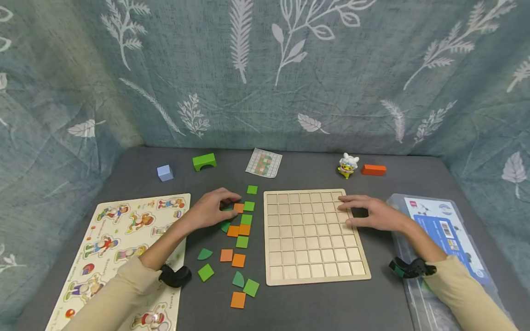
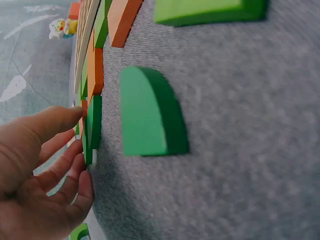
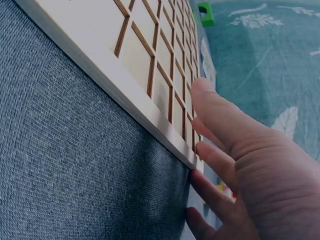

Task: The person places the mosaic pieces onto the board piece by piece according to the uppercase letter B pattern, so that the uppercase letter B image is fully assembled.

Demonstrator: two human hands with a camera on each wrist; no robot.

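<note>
- Head view: an orange square tile (image 1: pixel 239 208) lies on the dark grey tabletop (image 1: pixel 331 308), between the thumb and forefinger of the left hand (image 1: pixel 211 209); that hand is loosely curved, its thumb and forefinger apart, and whether they press on the tile cannot be told.
- Just beside the tile stand bright green square tiles (image 1: pixel 252 189) in a loose column; more orange and green squares lie nearer the person.
- Left wrist view: a dark green tile with one rounded side (image 2: pixel 142 112) lies apart from the left hand.
- To the right of the tiles lies a pale wooden grid board (image 1: pixel 308 239), its squares unfilled; the right hand (image 1: pixel 372 214), fingers extended, is at its right edge.
- Behind the board and tiles: a printed pattern card (image 1: pixel 263 163), a green arch block (image 1: pixel 204 161), a light blue block (image 1: pixel 165 173), a white-and-yellow figurine (image 1: pixel 347 165) and a red-orange block (image 1: pixel 374 170).
- Under the forearms: a cream picture puzzle board (image 1: pixel 120 266) at left, a clear plastic case (image 1: pixel 399 201) at right.
- Farthest back hangs a grey-green leaf-print curtain (image 1: pixel 265 110).
</note>
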